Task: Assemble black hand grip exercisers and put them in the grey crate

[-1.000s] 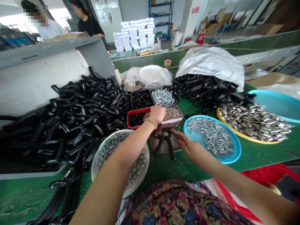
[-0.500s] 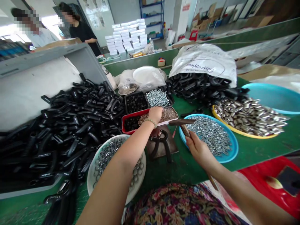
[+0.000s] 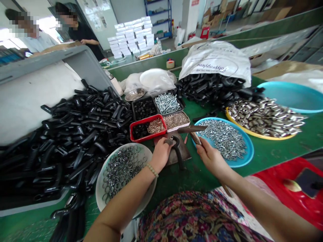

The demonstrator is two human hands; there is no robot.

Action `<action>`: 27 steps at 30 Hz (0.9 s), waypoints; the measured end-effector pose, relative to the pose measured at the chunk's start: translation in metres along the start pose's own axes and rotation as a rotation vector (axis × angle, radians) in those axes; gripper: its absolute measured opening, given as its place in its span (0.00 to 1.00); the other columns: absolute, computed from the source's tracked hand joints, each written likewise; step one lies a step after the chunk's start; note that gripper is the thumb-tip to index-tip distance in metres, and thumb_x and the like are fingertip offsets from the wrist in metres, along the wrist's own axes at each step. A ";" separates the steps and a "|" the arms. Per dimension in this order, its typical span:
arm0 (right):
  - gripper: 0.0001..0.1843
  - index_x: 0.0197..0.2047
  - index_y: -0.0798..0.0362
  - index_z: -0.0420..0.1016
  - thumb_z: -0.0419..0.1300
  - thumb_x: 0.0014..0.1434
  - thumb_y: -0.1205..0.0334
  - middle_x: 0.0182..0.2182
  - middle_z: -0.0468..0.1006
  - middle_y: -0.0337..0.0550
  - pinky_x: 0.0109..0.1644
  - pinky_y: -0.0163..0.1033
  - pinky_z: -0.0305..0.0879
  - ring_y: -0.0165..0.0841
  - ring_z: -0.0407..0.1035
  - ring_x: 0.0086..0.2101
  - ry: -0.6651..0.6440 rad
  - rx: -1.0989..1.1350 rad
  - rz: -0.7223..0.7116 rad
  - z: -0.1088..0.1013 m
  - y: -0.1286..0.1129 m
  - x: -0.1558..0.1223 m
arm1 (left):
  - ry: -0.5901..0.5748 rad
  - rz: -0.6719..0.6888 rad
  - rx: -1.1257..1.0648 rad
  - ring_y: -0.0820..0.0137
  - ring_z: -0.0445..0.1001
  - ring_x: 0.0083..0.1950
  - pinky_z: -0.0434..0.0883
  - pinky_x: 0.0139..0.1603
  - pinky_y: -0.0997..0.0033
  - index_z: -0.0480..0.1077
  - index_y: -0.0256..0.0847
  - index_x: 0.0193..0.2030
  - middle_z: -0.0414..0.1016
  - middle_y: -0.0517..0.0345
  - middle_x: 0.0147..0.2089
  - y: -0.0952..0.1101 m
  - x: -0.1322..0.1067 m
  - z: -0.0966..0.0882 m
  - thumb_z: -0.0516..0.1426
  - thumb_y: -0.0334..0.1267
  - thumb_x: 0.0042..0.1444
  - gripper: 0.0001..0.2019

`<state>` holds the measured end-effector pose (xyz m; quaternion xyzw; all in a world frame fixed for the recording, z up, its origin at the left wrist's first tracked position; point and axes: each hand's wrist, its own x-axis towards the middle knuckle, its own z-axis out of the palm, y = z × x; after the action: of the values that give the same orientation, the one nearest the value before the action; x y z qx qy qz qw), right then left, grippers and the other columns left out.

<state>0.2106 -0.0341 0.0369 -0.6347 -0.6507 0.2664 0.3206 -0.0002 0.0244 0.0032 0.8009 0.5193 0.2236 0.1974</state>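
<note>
My right hand (image 3: 210,156) is wrapped round the wooden handle of a hammer (image 3: 191,129); its dark head is raised beside the steel plate (image 3: 185,152). On that plate lies a black two-handled tool (image 3: 178,153) with a curved top. My left hand (image 3: 162,155) is closed on this tool's left side, its fingertips near the small metal part at the top. Whether a small piece is also pinched there is hidden. Just beyond are a red tray (image 3: 148,137) of black pieces and copper-coloured pins, and a white tray (image 3: 180,127) of small rivet-like parts.
A white bowl of metal rings (image 3: 123,168) stands left, beside heaped black handles (image 3: 83,134). To the right are a blue basin of small metal parts (image 3: 227,143) and a yellow-rimmed tray (image 3: 264,121). Screws (image 3: 168,103) lie behind. Two people stand far left.
My left hand has come back from the trays of small parts to the black two-handled tool on the plate. My right hand still holds the hammer in nearly the same place. The view has shifted slightly.
</note>
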 end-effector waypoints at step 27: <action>0.23 0.61 0.53 0.60 0.45 0.66 0.56 0.42 0.80 0.50 0.39 0.44 0.72 0.44 0.76 0.39 -0.172 -0.090 -0.054 0.011 -0.010 -0.009 | -0.065 0.017 0.005 0.63 0.67 0.55 0.64 0.60 0.61 0.66 0.38 0.56 0.65 0.48 0.54 -0.004 -0.033 -0.011 0.53 0.37 0.60 0.17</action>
<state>0.1953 -0.0431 0.0365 -0.6055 -0.7039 0.2817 0.2421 -0.0214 -0.0030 0.0053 0.8127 0.5061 0.1978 0.2103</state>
